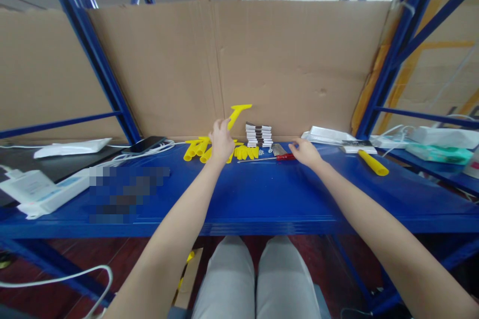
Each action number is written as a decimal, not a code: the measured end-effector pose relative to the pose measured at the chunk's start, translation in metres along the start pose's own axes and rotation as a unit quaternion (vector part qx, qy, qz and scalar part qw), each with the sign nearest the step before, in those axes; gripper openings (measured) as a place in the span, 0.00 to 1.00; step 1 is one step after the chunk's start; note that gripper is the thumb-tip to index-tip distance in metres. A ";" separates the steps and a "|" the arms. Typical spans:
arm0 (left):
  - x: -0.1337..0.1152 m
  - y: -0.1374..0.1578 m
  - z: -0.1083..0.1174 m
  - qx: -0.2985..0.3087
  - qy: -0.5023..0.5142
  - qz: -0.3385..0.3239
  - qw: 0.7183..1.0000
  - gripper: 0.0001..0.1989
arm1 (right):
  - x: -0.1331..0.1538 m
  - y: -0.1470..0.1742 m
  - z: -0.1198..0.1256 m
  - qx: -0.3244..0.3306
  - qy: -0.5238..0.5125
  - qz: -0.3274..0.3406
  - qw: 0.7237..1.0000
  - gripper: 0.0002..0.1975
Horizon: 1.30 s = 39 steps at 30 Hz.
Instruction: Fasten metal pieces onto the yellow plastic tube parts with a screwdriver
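Note:
My left hand (222, 140) is closed round the handle of a yellow plastic tool with a T-shaped head (235, 114), raised above the blue shelf top. Under and beside that hand lie several yellow plastic handles (192, 150). A row of small yellow pieces (247, 152) sits just to the right. My right hand (306, 151) rests low over the shelf with fingers curled together; whatever they pinch, if anything, is hidden. Right by its fingertips lies a screwdriver with a red handle (285, 157), its shaft pointing left. A small clear bag (278, 149) and tiny light parts (265, 151) are close by.
Behind the parts stand stacked white-and-dark pieces (259, 135) against a cardboard panel (284, 70). To the right are a white package (329, 134) and a yellow tube (373, 163). A power strip (62, 192), phone (145, 144) and cables occupy the left. Blue posts (101, 70) flank the shelf.

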State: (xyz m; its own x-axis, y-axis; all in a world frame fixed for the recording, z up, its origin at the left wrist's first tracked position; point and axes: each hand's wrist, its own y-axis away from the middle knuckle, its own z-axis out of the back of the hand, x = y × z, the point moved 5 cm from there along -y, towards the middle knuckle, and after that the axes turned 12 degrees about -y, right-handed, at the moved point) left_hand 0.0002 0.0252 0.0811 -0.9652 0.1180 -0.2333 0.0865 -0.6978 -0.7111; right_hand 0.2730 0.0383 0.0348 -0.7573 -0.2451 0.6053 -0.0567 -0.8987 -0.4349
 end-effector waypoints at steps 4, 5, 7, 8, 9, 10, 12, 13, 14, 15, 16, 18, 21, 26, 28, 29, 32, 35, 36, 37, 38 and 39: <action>-0.039 0.016 -0.002 0.042 0.044 -0.191 0.980 0.26 | -0.004 -0.004 -0.010 0.018 -0.329 -0.058 0.942 0.19; -0.046 0.023 -0.005 0.056 0.057 -0.237 0.968 0.26 | -0.003 -0.003 -0.013 0.032 -0.394 -0.075 0.915 0.20; -0.055 0.035 -0.013 0.081 0.077 -0.303 0.947 0.26 | 0.002 0.001 -0.017 0.068 -0.477 -0.092 0.872 0.18; -0.057 0.041 -0.017 0.091 0.084 -0.317 0.940 0.26 | 0.005 0.003 -0.018 0.080 -0.499 -0.098 0.857 0.15; -0.057 0.044 -0.021 0.098 0.093 -0.321 0.937 0.26 | 0.007 0.005 -0.018 0.085 -0.515 -0.106 0.846 0.12; -0.057 0.047 -0.024 0.106 0.098 -0.322 0.936 0.26 | 0.009 0.007 -0.018 0.084 -0.529 -0.116 0.836 0.10; -0.055 0.050 -0.026 0.109 0.107 -0.316 0.936 0.26 | 0.011 0.009 -0.017 0.073 -0.556 -0.139 0.816 0.10; -0.054 0.051 -0.026 0.109 0.110 -0.313 0.937 0.27 | 0.011 0.010 -0.017 0.069 -0.568 -0.152 0.806 0.12; -0.054 0.051 -0.025 0.108 0.113 -0.310 0.938 0.27 | 0.011 0.010 -0.016 0.067 -0.577 -0.164 0.797 0.13; -0.053 0.052 -0.024 0.109 0.114 -0.309 0.938 0.27 | 0.011 0.010 -0.016 0.065 -0.584 -0.174 0.791 0.14; -0.053 0.053 -0.023 0.113 0.114 -0.308 0.938 0.27 | 0.010 0.009 -0.016 0.062 -0.589 -0.183 0.785 0.14; -0.054 0.055 -0.023 0.124 0.103 -0.308 0.937 0.27 | 0.010 0.009 -0.017 0.057 -0.599 -0.190 0.776 0.12; -0.054 0.058 -0.025 0.138 0.073 -0.309 0.938 0.27 | 0.014 0.011 -0.025 0.074 -0.611 -0.188 0.765 0.11; -0.053 0.060 -0.030 0.158 0.050 -0.306 0.937 0.29 | 0.034 0.027 -0.047 0.177 -0.589 -0.195 0.764 0.13; -0.051 0.060 -0.030 0.173 0.044 -0.305 0.935 0.29 | 0.042 0.033 -0.054 0.224 -0.573 -0.193 0.765 0.15; -0.049 0.059 -0.030 0.180 0.038 -0.303 0.935 0.28 | 0.044 0.034 -0.055 0.239 -0.566 -0.187 0.766 0.16; -0.042 0.055 -0.026 0.188 0.020 -0.283 0.940 0.28 | 0.036 0.027 -0.048 0.208 -0.541 -0.152 0.800 0.19; -0.034 0.046 -0.019 0.190 0.006 -0.251 0.949 0.29 | 0.013 0.008 -0.028 0.087 -0.455 -0.118 0.879 0.13; -0.032 0.043 -0.017 0.193 0.001 -0.246 0.950 0.29 | 0.005 0.002 -0.021 0.046 -0.408 -0.105 0.906 0.10; -0.031 0.040 -0.014 0.198 -0.005 -0.243 0.950 0.29 | 0.000 -0.004 -0.016 0.019 -0.361 -0.091 0.928 0.08; -0.030 0.037 -0.012 0.203 -0.012 -0.241 0.949 0.29 | -0.004 -0.009 -0.012 0.001 -0.312 -0.081 0.946 0.07; -0.029 0.034 -0.011 0.209 -0.019 -0.241 0.948 0.29 | -0.007 -0.014 -0.011 -0.007 -0.260 -0.074 0.963 0.07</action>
State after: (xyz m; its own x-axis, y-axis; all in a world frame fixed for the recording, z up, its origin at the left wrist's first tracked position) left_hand 0.0333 0.0057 0.0566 -0.8770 0.4735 0.0816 -0.4636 -0.7894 -0.4023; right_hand 0.2720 0.0567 0.0301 -0.3125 -0.2673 0.9115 -0.1504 -0.9336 -0.3253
